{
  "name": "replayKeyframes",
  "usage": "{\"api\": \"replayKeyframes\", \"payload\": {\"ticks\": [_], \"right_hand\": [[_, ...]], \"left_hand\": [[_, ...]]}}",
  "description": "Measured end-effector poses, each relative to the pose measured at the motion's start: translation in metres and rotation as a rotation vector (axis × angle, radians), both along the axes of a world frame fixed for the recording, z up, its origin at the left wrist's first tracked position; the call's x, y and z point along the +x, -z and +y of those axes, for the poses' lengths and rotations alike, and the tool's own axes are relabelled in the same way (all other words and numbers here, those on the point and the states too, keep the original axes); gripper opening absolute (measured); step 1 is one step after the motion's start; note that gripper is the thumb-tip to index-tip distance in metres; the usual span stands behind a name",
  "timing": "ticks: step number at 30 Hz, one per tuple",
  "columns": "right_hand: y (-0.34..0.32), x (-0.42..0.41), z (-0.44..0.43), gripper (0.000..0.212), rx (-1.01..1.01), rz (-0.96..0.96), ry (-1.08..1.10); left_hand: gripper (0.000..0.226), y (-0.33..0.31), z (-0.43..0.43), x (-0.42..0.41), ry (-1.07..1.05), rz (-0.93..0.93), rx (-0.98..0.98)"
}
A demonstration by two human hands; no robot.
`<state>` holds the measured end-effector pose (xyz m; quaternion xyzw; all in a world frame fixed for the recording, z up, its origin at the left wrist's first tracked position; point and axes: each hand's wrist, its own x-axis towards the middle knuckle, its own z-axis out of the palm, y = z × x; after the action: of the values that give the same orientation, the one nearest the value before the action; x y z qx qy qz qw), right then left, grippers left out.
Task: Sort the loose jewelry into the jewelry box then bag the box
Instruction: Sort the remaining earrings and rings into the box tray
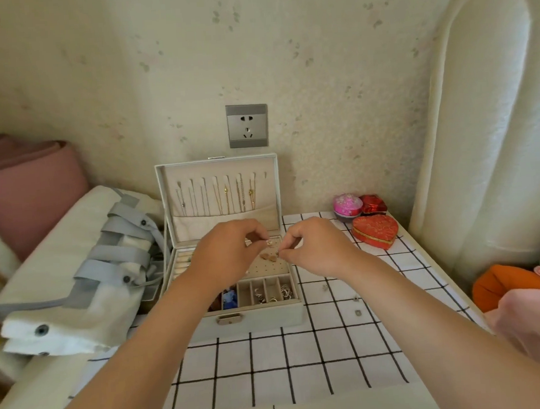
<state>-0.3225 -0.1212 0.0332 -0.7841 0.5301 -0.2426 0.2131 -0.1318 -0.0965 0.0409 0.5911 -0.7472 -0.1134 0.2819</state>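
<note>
Checked white cloth (303, 354) covers the table beneath my arms, and a pale wall with a socket (247, 125) rises beyond my hands. Directly under my grip sits the open jewelry box (253, 319), its lid (219, 191) upright on the far side of my knuckles with chains hanging inside it. My left hand (230, 251) has its fingers curled, thumb and forefinger pinching a small gold earring (269, 243) over the box's perforated panel (266, 267). My right hand (315, 249) is close beside it, fingertips drawn tight together near the earring; whether they clamp anything I cannot tell. Nearer me than my hands, the box's front compartments (269, 291) hold small pieces. Loose jewelry bits (356, 299) lie on the cloth below and right of my right wrist. Farther right of that hand rests a red heart-shaped box (376, 231), with a pink tin (347, 205) past it. Left of my left forearm lies a white and grey bag (77, 279).
</note>
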Motion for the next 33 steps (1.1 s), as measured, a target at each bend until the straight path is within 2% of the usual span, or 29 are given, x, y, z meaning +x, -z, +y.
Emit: {"api": "replayKeyframes", "payload": {"ticks": [7, 18, 21, 27, 33], "right_hand": [[-0.003, 0.042, -0.001, 0.008, -0.085, 0.212, -0.089], [-0.004, 0.067, -0.013, 0.017, 0.0, 0.365, -0.192], [-0.005, 0.066, -0.016, 0.022, 0.022, 0.229, -0.15], [-0.018, 0.076, -0.013, 0.023, 0.02, -0.311, -0.139], [-0.027, 0.093, -0.008, 0.015, 0.058, -0.493, -0.183]], "left_hand": [[0.014, 0.004, 0.003, 0.05, -0.06, 0.102, 0.052], [0.013, -0.001, 0.001, 0.09, -0.089, 0.252, 0.041], [0.01, -0.005, 0.001, 0.095, -0.083, 0.341, 0.042], [0.007, -0.008, 0.001, 0.086, -0.066, 0.57, 0.089], [0.002, -0.011, 0.006, 0.078, -0.07, 0.759, 0.13]]}}
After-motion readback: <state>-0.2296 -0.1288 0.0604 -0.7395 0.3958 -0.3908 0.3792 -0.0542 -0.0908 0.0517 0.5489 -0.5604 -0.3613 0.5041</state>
